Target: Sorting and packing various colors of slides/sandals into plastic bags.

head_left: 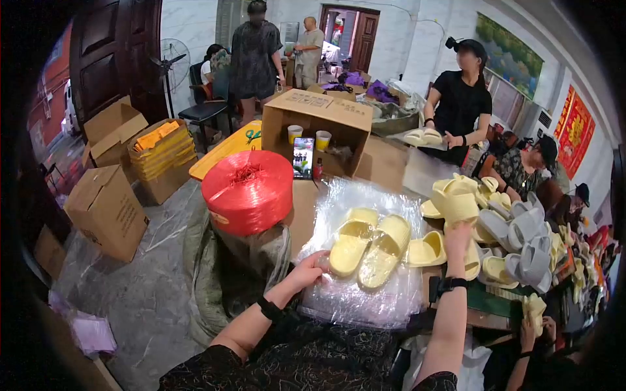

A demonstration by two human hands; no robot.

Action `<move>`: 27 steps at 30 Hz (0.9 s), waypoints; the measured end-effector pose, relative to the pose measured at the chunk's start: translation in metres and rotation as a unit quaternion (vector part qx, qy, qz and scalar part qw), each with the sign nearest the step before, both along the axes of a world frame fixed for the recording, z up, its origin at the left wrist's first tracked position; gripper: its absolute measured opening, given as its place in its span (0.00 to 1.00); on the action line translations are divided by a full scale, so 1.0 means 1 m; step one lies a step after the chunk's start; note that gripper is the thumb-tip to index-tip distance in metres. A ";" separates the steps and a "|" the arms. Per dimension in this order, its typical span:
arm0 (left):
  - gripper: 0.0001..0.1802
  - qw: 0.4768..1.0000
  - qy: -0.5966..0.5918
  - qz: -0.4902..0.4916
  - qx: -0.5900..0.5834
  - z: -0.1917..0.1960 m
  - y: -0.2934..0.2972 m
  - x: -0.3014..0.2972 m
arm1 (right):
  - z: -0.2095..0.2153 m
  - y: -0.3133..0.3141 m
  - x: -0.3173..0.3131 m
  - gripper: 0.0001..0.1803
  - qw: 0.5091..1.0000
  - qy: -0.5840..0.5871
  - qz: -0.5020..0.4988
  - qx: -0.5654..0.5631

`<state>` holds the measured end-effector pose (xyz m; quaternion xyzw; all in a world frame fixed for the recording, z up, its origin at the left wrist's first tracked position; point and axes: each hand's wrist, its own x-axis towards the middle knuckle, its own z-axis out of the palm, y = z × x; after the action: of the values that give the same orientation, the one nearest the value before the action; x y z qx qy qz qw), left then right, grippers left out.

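A pair of pale yellow slippers point(385, 251) lies side by side on a stack of clear plastic bags point(355, 303) in front of me. The right slipper has shiny film over it; whether the left one is covered too, I cannot tell. Beside the left slipper, my left hand point(310, 269) has its fingers closed at the edge of a clear bag. My right hand point(459, 236) reaches to the yellow pile on the right and grips a yellow slipper point(460, 205), which hides part of its fingers. Another yellow slipper point(427, 250) lies between the pair and my right wrist.
Grey slippers point(515, 228) heap up at the right. A red twine roll point(248, 192) stands at the left, and behind are a phone point(302, 158) and an open carton point(319, 111). Across the table a person point(462, 98) holds slippers; another person's hands point(535, 326) hold one at lower right.
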<state>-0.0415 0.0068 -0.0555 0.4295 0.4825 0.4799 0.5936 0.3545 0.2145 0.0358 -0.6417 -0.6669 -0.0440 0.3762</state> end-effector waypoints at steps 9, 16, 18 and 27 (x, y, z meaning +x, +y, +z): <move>0.35 1.000 0.007 -0.006 0.004 0.002 -0.007 -0.005 | -0.030 -0.091 -0.064 0.29 0.981 0.059 0.185 0.019; 0.35 0.999 -0.040 0.008 0.011 0.018 -0.008 0.003 | -0.039 -0.180 -0.081 0.37 0.979 0.060 0.146 -0.132; 0.37 0.995 -0.092 0.014 0.022 0.020 -0.010 0.004 | -0.045 -0.176 -0.076 0.39 0.969 0.102 0.151 -0.163; 0.33 0.997 0.012 0.050 0.054 0.006 -0.039 -0.006 | -0.041 -0.195 -0.062 0.44 0.909 0.249 0.142 -0.301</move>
<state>-0.0480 -0.0319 -0.0500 0.4423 0.4835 0.5290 0.5392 0.2926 0.0196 -0.0052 -0.6134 -0.6168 0.3742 0.3214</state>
